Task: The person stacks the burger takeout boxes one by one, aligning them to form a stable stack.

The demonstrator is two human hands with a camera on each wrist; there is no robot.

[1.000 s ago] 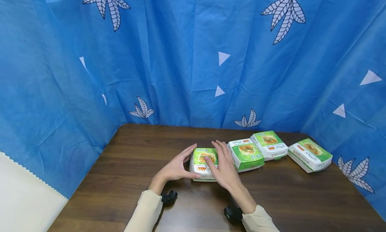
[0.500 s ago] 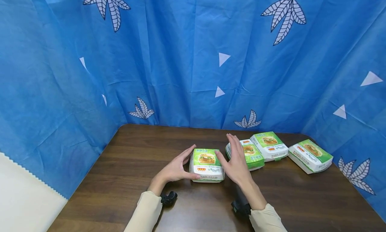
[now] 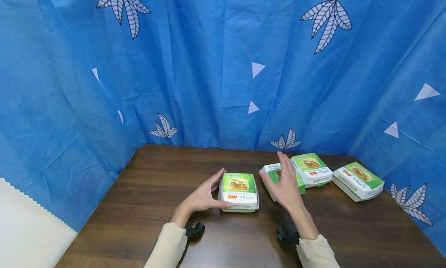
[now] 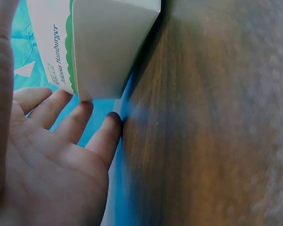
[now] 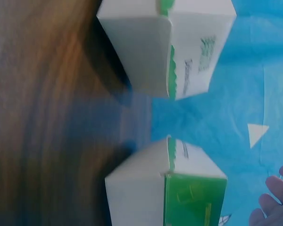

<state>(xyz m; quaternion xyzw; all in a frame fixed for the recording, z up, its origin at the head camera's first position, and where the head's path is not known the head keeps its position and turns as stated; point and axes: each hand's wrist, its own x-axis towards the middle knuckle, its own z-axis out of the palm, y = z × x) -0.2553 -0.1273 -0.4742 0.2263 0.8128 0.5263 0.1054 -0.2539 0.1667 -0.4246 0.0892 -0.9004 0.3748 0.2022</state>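
In the head view, a green-and-white hamburger box (image 3: 239,191) lies flat on the table. At its left side is my left hand (image 3: 201,197), thumb by the front edge and fingers spread toward the back corner. The left wrist view shows those fingertips right at the white side of the hamburger box (image 4: 113,47). My right hand (image 3: 285,188) hovers over a second hamburger box (image 3: 271,168), partly hiding it, fingers extended and nothing held. In the right wrist view, fingers of the right hand (image 5: 276,202) appear at the lower right, apart from both boxes.
Behind the right hand sits a third hamburger box (image 3: 311,169), close to the second. Another hamburger box (image 3: 359,181) lies angled near the table's right edge. A blue curtain (image 3: 223,67) hangs behind the brown wooden table (image 3: 146,190).
My right hand has moved right, off the first hamburger box and over to the second one. The left hand and the boxes have stayed in place.
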